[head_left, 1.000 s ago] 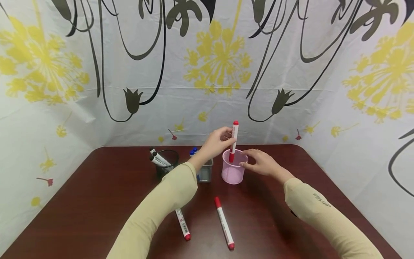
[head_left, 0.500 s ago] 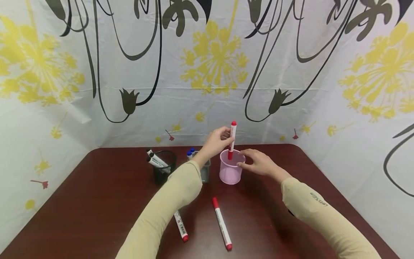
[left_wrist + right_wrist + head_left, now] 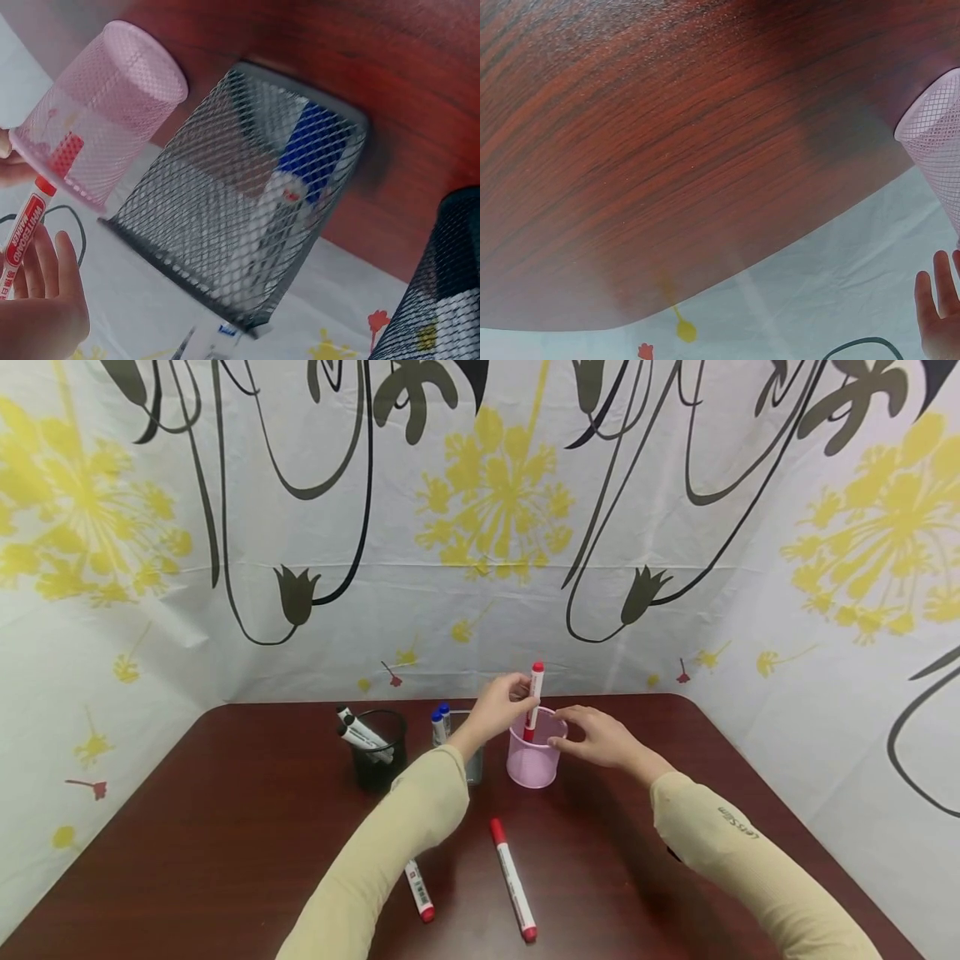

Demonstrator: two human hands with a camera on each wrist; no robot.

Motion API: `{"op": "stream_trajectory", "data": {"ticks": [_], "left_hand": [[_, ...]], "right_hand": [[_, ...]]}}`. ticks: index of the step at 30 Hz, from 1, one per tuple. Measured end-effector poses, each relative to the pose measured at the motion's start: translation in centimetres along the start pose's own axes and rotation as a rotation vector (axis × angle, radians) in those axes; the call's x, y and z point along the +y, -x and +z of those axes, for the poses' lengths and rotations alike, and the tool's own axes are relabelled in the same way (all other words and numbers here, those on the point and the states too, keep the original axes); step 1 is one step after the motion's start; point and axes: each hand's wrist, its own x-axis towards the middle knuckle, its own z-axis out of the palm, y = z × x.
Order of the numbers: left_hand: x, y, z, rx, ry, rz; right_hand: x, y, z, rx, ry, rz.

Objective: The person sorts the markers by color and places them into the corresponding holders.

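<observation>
My left hand (image 3: 495,714) pinches a white whiteboard marker (image 3: 536,685) with red ends, held upright. Its lower red end dips inside the rim of a pink mesh pen cup (image 3: 532,767); in the left wrist view that red end shows through the mesh. On the cup's right side, my right hand (image 3: 600,739) grips the rim between thumb and fingers. Two more red-ended markers lie on the table: one marker (image 3: 513,881) in full view, the other marker (image 3: 418,891) partly hidden by the left sleeve.
A grey mesh holder (image 3: 225,187) with blue-capped markers (image 3: 440,720) stands left of the pink cup, partly behind the left arm. Further left, a black mesh cup (image 3: 375,772) holds black-capped markers (image 3: 362,735). A patterned curtain hangs behind the dark wooden table (image 3: 225,827).
The left hand has lowered the marker, so its bottom end is deeper in the pink cup. The right hand stays at the rim. The head view has shifted slightly.
</observation>
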Motion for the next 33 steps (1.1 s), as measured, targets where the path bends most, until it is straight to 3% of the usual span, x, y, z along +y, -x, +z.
{"op": "stream_trajectory", "data": {"ticks": [18,33], "left_hand": [[-1.6,1.6,0.9,-0.013,-0.105,0.002],[-0.6,2.7,0.4,0.008,-0.107,0.037]], "right_hand": [[-0.2,0.1,-0.1,0.0,0.01,0.008],[-0.3,0.1,-0.1,0.008,0.017,0.0]]}}
